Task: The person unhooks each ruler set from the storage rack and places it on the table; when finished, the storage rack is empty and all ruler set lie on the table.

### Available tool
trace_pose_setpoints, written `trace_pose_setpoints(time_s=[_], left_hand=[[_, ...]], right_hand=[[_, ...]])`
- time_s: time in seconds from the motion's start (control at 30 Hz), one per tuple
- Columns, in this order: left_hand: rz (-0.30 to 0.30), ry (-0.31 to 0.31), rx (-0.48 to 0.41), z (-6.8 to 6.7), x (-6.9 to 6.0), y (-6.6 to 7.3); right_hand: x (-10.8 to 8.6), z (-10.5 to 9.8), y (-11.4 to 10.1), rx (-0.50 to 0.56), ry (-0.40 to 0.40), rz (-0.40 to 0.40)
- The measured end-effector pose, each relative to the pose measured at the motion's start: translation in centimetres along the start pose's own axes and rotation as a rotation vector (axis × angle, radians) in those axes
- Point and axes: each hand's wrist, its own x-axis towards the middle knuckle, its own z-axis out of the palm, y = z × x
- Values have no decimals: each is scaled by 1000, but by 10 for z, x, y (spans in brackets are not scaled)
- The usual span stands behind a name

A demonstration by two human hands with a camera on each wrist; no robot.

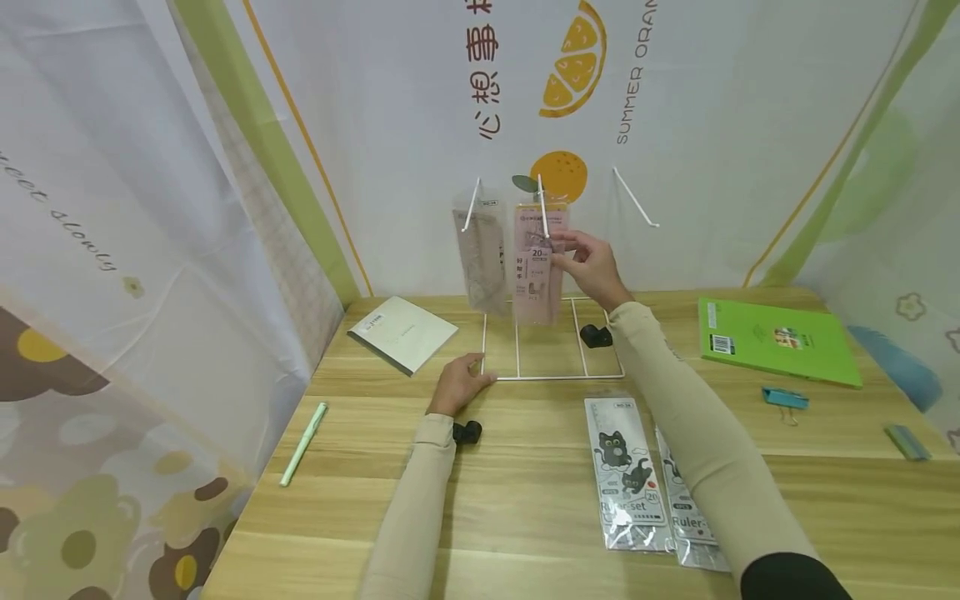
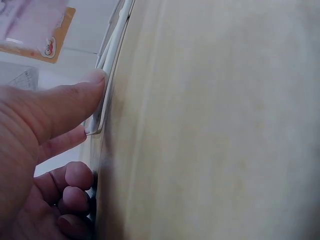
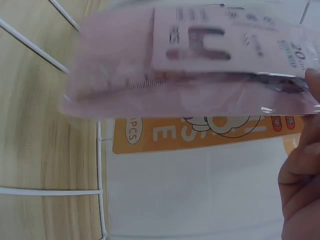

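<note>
My right hand [image 1: 592, 262] pinches the right edge of a pink ruler set packet [image 1: 534, 287] at the middle hook [image 1: 543, 204] of a white wire rack [image 1: 555, 377]. Whether the hook passes through its hole, I cannot tell. Behind this packet, an orange-backed packet [image 3: 210, 135] shows in the right wrist view. A grey packet [image 1: 482, 258] hangs at the left hook [image 1: 472, 204]. My left hand [image 1: 459, 385] grips the front left corner of the rack's base; the left wrist view has its thumb [image 2: 75, 102] on the white wire.
The right hook [image 1: 636, 198] carries nothing. Two cat-print ruler sets [image 1: 628, 471] lie partly under my right forearm. A notebook [image 1: 402, 333] and pen [image 1: 303, 444] lie left; a green book [image 1: 776, 342], blue binder clip [image 1: 785, 397] and small green block [image 1: 907, 442] lie right.
</note>
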Motion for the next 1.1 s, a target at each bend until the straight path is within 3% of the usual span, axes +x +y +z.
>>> trace_pose_setpoints(time_s=[0.17, 0.4, 0.8, 1.1], left_hand=[[7, 4, -1, -1, 1, 1], [-4, 2, -8, 0, 1, 0], [9, 1, 11, -2, -1, 1], [-18, -2, 14, 2, 2, 0]], right_hand=[[-2, 1, -3, 22, 31, -11], [-26, -3, -42, 49, -4, -21], [-63, -7, -49, 95, -52, -110], [-86, -7, -60, 118, -65, -149]])
